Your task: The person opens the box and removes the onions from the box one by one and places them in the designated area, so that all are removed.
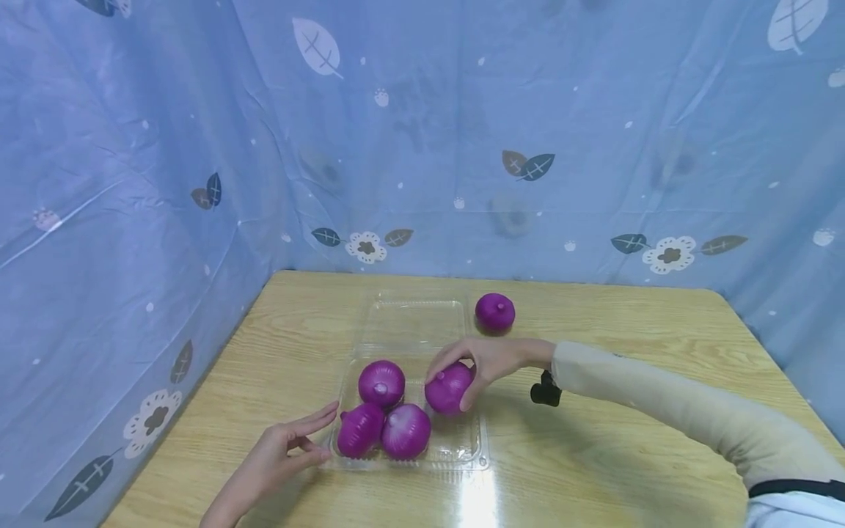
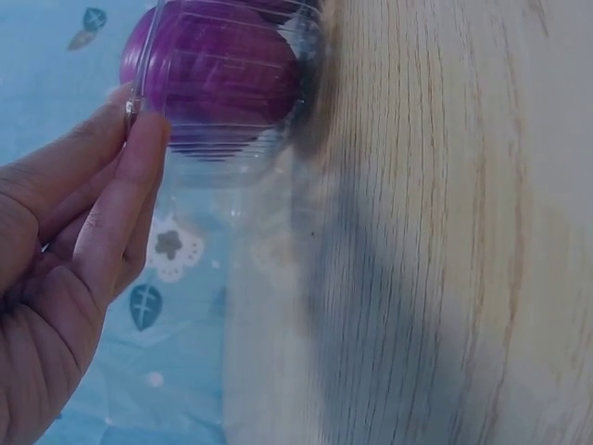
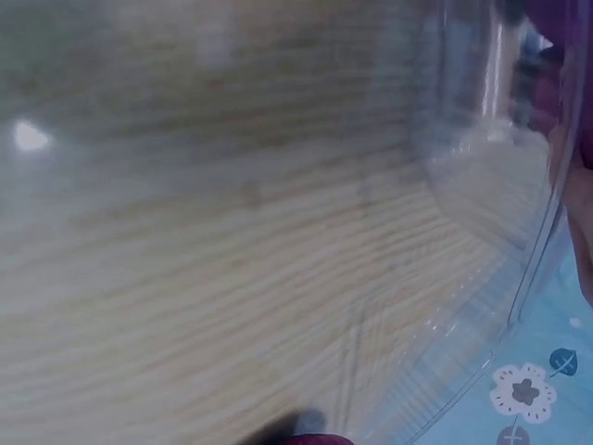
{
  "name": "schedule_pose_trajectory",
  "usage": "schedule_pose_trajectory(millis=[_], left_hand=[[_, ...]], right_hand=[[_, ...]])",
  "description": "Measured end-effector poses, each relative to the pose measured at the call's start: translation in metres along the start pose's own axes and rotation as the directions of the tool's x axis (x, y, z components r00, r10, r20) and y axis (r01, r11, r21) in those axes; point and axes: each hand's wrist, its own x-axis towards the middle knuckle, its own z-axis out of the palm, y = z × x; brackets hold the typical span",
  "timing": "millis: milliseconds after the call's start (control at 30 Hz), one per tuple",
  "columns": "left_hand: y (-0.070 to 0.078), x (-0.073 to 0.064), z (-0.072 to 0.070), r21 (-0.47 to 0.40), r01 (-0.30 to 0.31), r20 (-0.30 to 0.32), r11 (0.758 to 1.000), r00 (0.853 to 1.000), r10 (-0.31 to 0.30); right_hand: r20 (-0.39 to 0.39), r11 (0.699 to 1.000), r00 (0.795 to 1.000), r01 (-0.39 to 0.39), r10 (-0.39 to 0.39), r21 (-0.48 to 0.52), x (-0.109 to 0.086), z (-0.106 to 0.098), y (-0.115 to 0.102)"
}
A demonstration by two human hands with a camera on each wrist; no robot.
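Note:
A clear plastic clamshell container [image 1: 449,458] lies with its lid [image 1: 417,314] folded back on the table. Three purple onions sit together in its left part: one at the back [image 1: 381,384], one at the front left [image 1: 360,431] and one at the front middle [image 1: 406,433]. With thumb and fingers, my right hand [image 1: 485,361] grips another purple onion [image 1: 446,390] over the container's right side. My left hand [image 1: 280,449] pinches the container's left rim, and the left wrist view shows the fingertips [image 2: 148,130] on that rim beside an onion [image 2: 222,74].
One more purple onion [image 1: 495,313] stands on the wooden table [image 1: 614,330], behind the right hand and to the right of the lid. Blue patterned curtains [image 1: 429,147] hang along the back and the sides. A small black device [image 1: 546,389] is strapped at the right wrist.

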Motion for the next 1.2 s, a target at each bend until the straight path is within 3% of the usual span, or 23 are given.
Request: schedule_pose_trajectory(millis=[300, 633, 767, 1033, 1200], left_hand=[[-0.003, 0.000, 0.001, 0.028, -0.033, -0.027, 0.999, 0.999, 0.034], [-0.006, 0.002, 0.001, -0.056, 0.076, -0.004, 0.996, 0.997, -0.076], [-0.010, 0.002, 0.001, -0.102, 0.072, 0.020, 0.992, 0.997, -0.071], [-0.014, 0.000, 0.000, -0.125, 0.066, 0.022, 0.990, 0.998, -0.064], [-0.015, 0.000, -0.001, -0.139, 0.064, 0.028, 0.988, 0.998, -0.061]], right_hand=[[-0.090, 0.994, 0.991, 0.099, -0.096, 0.034, -0.025, 0.006, -0.003], [-0.156, 0.987, 0.983, 0.113, -0.094, 0.115, -0.050, 0.010, -0.010], [-0.191, 0.983, 0.978, 0.118, -0.090, 0.139, -0.060, 0.012, -0.010], [-0.296, 0.975, 0.950, 0.151, -0.099, 0.160, -0.074, 0.019, -0.007], [-0.368, 0.973, 0.927, 0.140, -0.064, 0.184, -0.088, 0.024, 0.003]])
